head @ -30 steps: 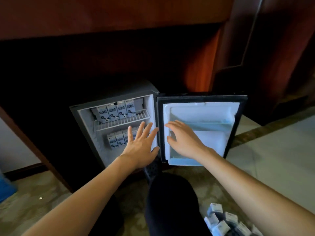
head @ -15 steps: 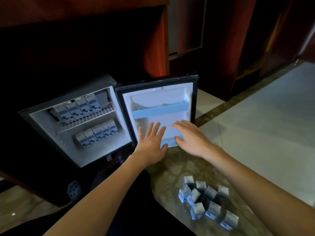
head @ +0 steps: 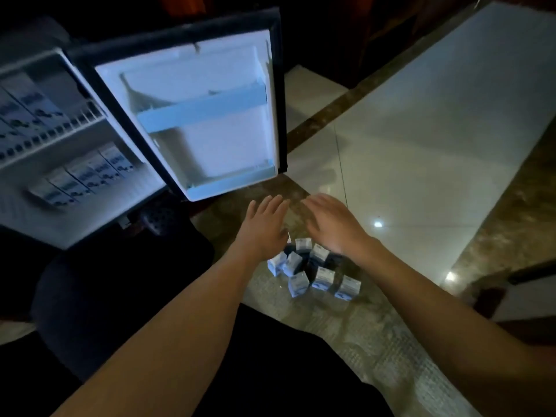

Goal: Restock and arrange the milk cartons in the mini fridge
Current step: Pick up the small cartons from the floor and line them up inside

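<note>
The mini fridge (head: pixel 69 218) stands open at the left, with milk cartons in a row on its wire shelf (head: pixel 27 112) and another row of cartons (head: pixel 87 173) on its floor. Its open door (head: pixel 207 127) faces me with bare white door shelves. Several small white-and-blue milk cartons (head: pixel 313 272) stand clustered on the floor below the door. My left hand (head: pixel 263 228) and my right hand (head: pixel 332 225) hover just above that cluster, both palm down with fingers spread and holding nothing. The hands hide the far cartons of the cluster.
My dark-clothed knees (head: pixel 126 296) fill the lower left. Brown marble floor (head: pixel 376 341) lies under the cartons, with pale glossy tiles (head: pixel 436 139) to the right. Dark wooden cabinetry (head: pixel 346 31) rises behind the fridge door.
Both hands have drawn back from the fridge door and come down over the cartons on the floor. The view has swung right and down, bringing the floor cluster to the centre.
</note>
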Demonstrator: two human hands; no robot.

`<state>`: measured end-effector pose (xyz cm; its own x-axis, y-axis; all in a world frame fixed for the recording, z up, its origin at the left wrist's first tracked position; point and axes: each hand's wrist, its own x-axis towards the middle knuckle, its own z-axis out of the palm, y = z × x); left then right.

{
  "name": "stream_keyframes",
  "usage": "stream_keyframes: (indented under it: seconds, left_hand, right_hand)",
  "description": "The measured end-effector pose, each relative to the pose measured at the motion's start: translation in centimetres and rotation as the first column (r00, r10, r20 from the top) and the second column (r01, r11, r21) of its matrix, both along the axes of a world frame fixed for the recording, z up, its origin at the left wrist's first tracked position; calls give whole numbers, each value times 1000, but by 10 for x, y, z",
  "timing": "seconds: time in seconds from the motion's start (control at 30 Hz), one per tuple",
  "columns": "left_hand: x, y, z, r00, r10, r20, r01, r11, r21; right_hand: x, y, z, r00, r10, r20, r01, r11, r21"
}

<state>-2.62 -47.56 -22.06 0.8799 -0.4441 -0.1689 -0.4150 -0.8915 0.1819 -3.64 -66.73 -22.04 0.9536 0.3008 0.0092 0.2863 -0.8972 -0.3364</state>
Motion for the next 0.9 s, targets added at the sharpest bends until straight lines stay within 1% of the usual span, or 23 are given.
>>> stream_keyframes:
  seconds: [0.07, 0.13, 0.2, 0.27, 0.33, 0.43, 0.57, 0.73, 0.83, 0.9]
  left_hand:
    - [0, -10, -19, 999, -20, -46, 21, 1000, 20]
    - [-2, -19, -36, 994, -29, -102, 31, 999, 17]
    - [-6, -26, -53, 990, -48, -131, 50, 999, 8]
    - [-10, -32, -67, 985, -71, -159, 73, 997, 6]
    - [-13, -36, -78, 981, -95, -170, 100, 995, 22]
    - [-16, -36, -90, 977, -96, -189, 105, 994, 38]
    - [-16, -36, -100, 971, -79, -227, 81, 997, 1]
    - [-19, -37, -106, 958, -90, -272, 92, 996, -7]
    - [-19, -35, -106, 960, -94, -265, 97, 995, -2]
    - [-19, -34, -107, 961, -91, -260, 92, 996, -11]
  right_hand:
    - [-9, -11, -26, 998, -15, -61, 15, 1000, -3]
    - [-18, -19, -48, 990, -71, -120, 70, 997, -8]
    - [-27, -24, -66, 975, -133, -178, 132, 991, -16]
    - [-34, -26, -85, 955, -158, -250, 165, 986, 8]
    - [-39, -29, -103, 942, -162, -294, 169, 986, -4]
    - [-49, -32, -121, 940, -145, -310, 135, 989, -51]
    - [-53, -32, -135, 941, -130, -314, 112, 991, -75]
    - [-51, -28, -163, 921, -181, -346, 125, 976, -177]
    - [-52, -25, -173, 919, -189, -345, 110, 965, -238]
    - [-52, -25, -179, 921, -207, -331, 126, 960, -251]
